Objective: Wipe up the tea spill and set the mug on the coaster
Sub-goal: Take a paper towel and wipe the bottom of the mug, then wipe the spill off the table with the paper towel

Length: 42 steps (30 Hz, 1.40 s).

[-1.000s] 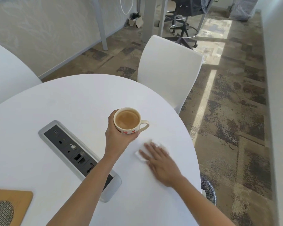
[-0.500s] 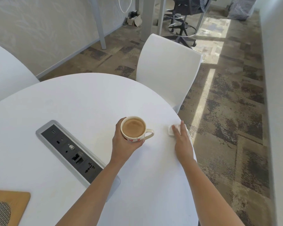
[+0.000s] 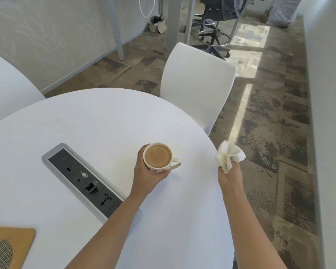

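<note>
Mug beside socket strip; coaster distant.

Coaster cut off by the lower left corner. Mug base hidden behind left hand. Socket labels on the desk too small to read.

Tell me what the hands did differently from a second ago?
The right hand stopped wiping, slid to the table edge and lifted the tissue, now bunched in its fingers. The left hand kept holding the mug, still full; the wooden board stayed put.
</note>
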### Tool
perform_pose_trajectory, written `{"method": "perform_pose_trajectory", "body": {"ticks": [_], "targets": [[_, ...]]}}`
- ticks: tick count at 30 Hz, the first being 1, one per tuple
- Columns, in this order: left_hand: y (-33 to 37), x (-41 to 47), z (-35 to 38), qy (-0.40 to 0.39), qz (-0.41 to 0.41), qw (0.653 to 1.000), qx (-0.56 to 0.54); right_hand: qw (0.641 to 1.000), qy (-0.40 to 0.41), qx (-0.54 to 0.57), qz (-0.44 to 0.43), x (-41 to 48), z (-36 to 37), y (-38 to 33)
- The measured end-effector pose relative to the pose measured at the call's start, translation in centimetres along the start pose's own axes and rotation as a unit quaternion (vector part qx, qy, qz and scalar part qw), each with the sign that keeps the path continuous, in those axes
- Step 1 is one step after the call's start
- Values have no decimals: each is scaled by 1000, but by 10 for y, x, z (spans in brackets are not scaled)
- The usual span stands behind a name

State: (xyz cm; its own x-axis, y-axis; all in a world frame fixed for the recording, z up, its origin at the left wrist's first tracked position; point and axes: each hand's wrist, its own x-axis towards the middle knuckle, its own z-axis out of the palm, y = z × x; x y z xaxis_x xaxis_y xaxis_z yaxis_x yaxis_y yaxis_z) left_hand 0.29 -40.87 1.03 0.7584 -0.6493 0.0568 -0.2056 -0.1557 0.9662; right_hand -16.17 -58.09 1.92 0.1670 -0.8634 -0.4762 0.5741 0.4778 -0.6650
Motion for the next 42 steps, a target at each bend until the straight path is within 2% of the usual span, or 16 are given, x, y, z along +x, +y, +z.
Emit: {"method": "perform_pose_trajectory", "body": {"ticks": [4, 9, 13, 16, 18, 22, 26, 30, 34, 37, 38, 41, 42], "targets": [[-1, -2, -3, -16, -6, 1000, -9, 997, -39, 62, 31, -15, 13, 4], [0, -1, -7, -51, -42, 998, -10, 994, -65, 80, 45, -36, 24, 2], [5, -4, -16, -94, -76, 993, -7, 994, -74, 51, 55, -60, 27, 1], [4, -16, -30, -90, -78, 988, 93, 993, -87, 37, 66, -83, 27, 2], [1, -30, -42, -72, -49, 983, 160, 992, -98, 22, 71, -99, 25, 3], [-12, -66, -74, -61, -17, 954, 294, 988, -128, -7, 90, -128, 18, 12], [-29, -112, -122, -17, -3, 941, 338, 978, -173, -72, 97, -168, 6, 32], [-49, -156, -168, 1, 1, 922, 387, 960, -212, -174, 58, -208, -9, 63], [-65, -195, -207, 6, -9, 912, 411, 917, -192, -349, 21, -250, -34, 106], [-75, -225, -234, 7, -14, 911, 413, 852, -202, -481, -46, -288, -49, 142], [-78, -236, -244, 6, -14, 910, 414, 821, -222, -520, -80, -302, -56, 155], [-84, -264, -265, -2, -8, 907, 420, 688, -290, -637, -191, -336, -79, 186], [-86, -273, -270, -6, -3, 907, 421, 654, -299, -661, -214, -347, -86, 195]]}}
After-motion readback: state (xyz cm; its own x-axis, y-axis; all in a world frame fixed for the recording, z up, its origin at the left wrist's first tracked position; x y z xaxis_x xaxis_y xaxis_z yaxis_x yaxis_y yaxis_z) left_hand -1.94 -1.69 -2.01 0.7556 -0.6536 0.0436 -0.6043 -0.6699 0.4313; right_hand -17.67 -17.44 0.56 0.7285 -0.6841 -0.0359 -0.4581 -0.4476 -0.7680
